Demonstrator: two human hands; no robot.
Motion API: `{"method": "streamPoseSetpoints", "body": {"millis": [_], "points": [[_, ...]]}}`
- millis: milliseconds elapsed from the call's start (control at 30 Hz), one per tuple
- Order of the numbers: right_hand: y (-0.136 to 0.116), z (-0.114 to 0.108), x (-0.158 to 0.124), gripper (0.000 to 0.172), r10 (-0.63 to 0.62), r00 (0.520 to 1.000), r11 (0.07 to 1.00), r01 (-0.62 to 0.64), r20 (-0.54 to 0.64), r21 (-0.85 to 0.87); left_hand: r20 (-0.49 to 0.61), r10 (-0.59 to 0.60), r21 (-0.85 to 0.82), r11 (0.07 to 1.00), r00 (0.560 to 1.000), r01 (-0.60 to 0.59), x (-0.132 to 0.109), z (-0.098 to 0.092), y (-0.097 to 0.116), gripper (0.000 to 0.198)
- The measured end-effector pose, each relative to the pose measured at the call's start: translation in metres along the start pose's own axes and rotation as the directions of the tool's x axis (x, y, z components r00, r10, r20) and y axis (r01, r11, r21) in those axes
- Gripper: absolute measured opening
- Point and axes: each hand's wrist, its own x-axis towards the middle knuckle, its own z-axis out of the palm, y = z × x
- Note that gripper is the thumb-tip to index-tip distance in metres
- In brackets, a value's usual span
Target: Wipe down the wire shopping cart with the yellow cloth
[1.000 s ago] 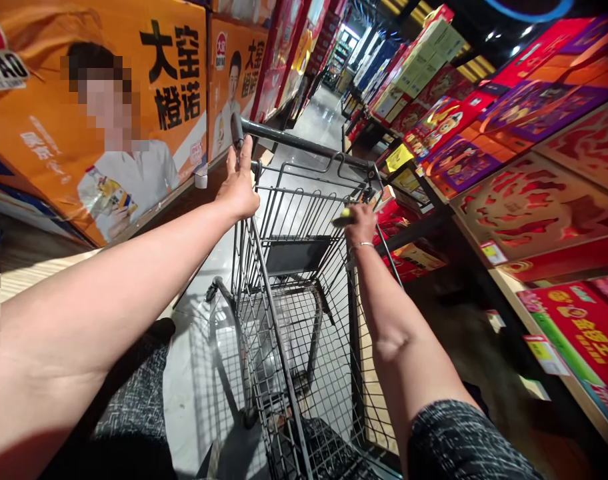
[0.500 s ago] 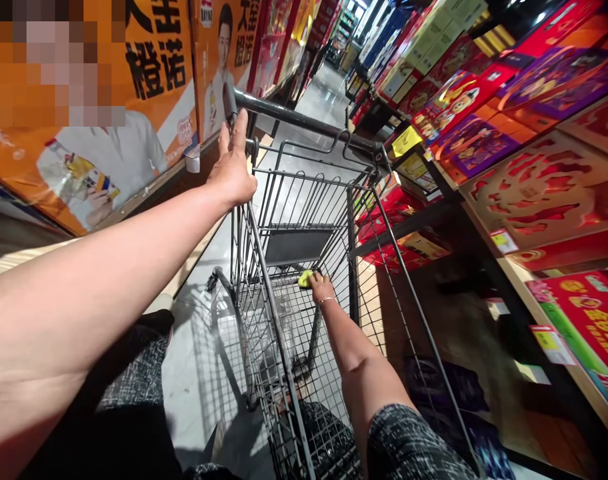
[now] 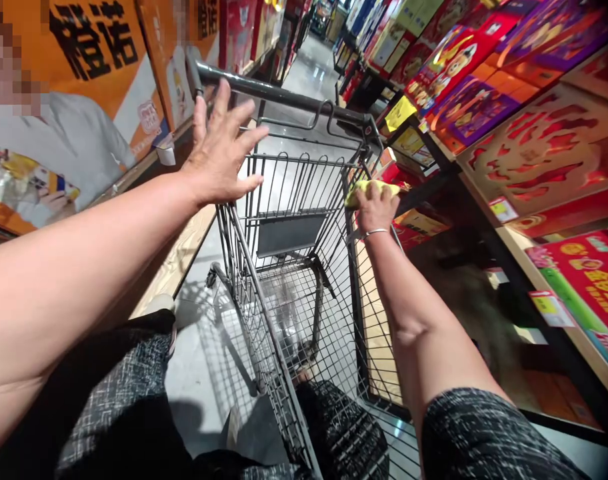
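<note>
A grey wire shopping cart (image 3: 289,293) fills the middle of the view, its dark handle bar (image 3: 279,95) running across the far end. My left hand (image 3: 219,150) hovers over the cart's left top rim with fingers spread, holding nothing. My right hand (image 3: 375,208) presses a yellow cloth (image 3: 370,190) onto the right top rim, fingers closed over it. A thin bracelet sits on that wrist.
Red, purple and orange gift boxes (image 3: 539,153) line the shelves on the right. Orange advertising boards (image 3: 84,87) stand along the left over a wooden ledge (image 3: 174,267). The aisle floor (image 3: 314,57) runs ahead past the cart.
My left hand has let go of the cart's left corner and opened. My right hand with the yellow cloth has risen from the basket's bottom to the right rim. The view tilted downward.
</note>
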Motion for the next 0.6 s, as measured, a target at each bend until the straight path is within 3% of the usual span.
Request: {"method": "streamPoseSetpoints", "body": {"millis": [67,167,333,400,467,600], "points": [[-0.013,0.017,-0.022,0.043,-0.083,0.980,0.995,0.092,0.183,-0.043,0.119,0.067,-0.034,0.997,0.991,-0.064,0.001,0.006,-0.006,0.060],[-0.046,0.047,-0.073,0.041,-0.146,0.893,0.985,0.173,0.426,-0.025,0.225,0.029,-0.084,0.996,0.974,-0.010,-0.001,0.011,-0.008,0.050],[-0.105,0.080,-0.164,0.054,-0.037,0.670,0.989,-0.084,0.741,0.125,0.250,-0.047,-0.050,0.997,0.967,0.061,-0.004,0.013,-0.008,0.048],[-0.130,0.083,-0.192,0.061,-0.014,0.619,0.976,-0.163,0.785,0.146,0.227,-0.050,-0.069,0.995,0.973,0.068,-0.004,0.015,-0.010,0.050],[-0.159,0.078,-0.211,0.064,-0.042,0.604,0.959,-0.199,0.796,0.201,0.201,-0.044,-0.096,0.993,0.979,0.065,-0.005,0.017,-0.012,0.054],[-0.218,0.054,-0.229,0.065,-0.212,0.583,0.869,-0.255,0.785,0.425,0.182,-0.051,-0.107,0.992,0.982,0.071,-0.007,0.018,-0.008,0.065]]}}
